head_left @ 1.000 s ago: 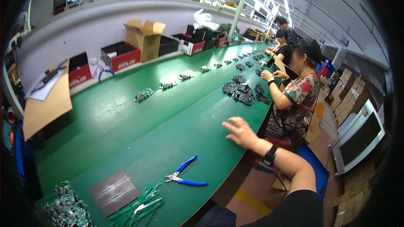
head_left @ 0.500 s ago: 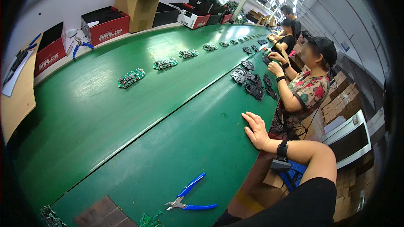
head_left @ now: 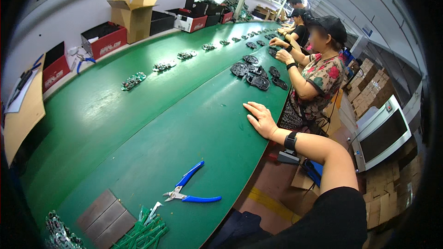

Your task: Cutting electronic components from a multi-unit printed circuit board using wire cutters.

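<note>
My right hand (head_left: 261, 120) rests palm down on the right edge of the green work surface (head_left: 184, 131), fingers spread, nothing in them. A black band (head_left: 290, 141) circles that wrist. My left hand is out of view. Nearer to me lie side cutters (head_left: 201, 198) with blue handles, jaws apart, untouched. Beside them are a heap of thin green strips (head_left: 146, 230) and a flat brown slab (head_left: 107, 217) with lines across it. At the lower left corner is a pile of circuit boards (head_left: 60, 230), partly cut off by the picture's rim.
Several circuit boards (head_left: 134, 81) lie in a row along the far strip. Black plastic shells (head_left: 257, 81) sit before a co-worker (head_left: 323, 74) in a flowered shirt. Boxes (head_left: 104, 37) line the wall. A white-framed panel (head_left: 383, 133) stands at the right.
The whole view has shifted, so most things appear further left and higher. More of the green strips and board pile shows. My right hand still rests on the surface.
</note>
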`<state>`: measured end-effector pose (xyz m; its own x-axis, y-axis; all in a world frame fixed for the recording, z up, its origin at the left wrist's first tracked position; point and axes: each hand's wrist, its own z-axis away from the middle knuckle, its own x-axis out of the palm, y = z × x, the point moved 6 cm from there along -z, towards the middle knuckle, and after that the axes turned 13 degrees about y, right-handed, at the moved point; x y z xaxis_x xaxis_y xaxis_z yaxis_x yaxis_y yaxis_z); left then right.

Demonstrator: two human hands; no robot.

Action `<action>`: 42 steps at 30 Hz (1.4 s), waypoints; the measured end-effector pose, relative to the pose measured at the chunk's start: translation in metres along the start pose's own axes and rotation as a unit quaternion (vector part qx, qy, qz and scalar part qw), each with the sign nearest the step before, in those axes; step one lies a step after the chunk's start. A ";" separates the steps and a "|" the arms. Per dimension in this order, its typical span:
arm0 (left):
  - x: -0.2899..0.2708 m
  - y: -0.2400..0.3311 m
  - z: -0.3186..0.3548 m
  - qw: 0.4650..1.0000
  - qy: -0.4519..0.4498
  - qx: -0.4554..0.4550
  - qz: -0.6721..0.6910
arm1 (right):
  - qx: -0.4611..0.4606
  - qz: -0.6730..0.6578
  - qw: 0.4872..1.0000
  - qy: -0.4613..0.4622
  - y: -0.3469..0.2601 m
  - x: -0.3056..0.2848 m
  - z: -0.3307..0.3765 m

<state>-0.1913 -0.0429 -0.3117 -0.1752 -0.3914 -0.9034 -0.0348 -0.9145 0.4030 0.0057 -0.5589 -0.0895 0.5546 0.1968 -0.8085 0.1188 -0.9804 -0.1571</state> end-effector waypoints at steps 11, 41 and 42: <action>0.018 0.003 0.020 0.999 0.033 0.026 0.025 | -0.003 -0.006 0.999 0.051 0.006 0.004 0.001; 0.132 -0.026 0.055 0.996 0.055 0.037 0.067 | -0.253 -0.197 0.946 -0.037 -0.244 -0.006 0.019; 0.135 -0.025 0.051 0.995 0.059 0.041 0.065 | -0.259 -0.206 0.943 -0.023 -0.255 -0.008 0.014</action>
<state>-0.2646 -0.0679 -0.4362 -0.0660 -0.5195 -0.8519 -0.1001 -0.8460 0.5236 -0.0402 -0.3110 -0.0511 0.3389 0.5483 -0.7645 0.7092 -0.6829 -0.1755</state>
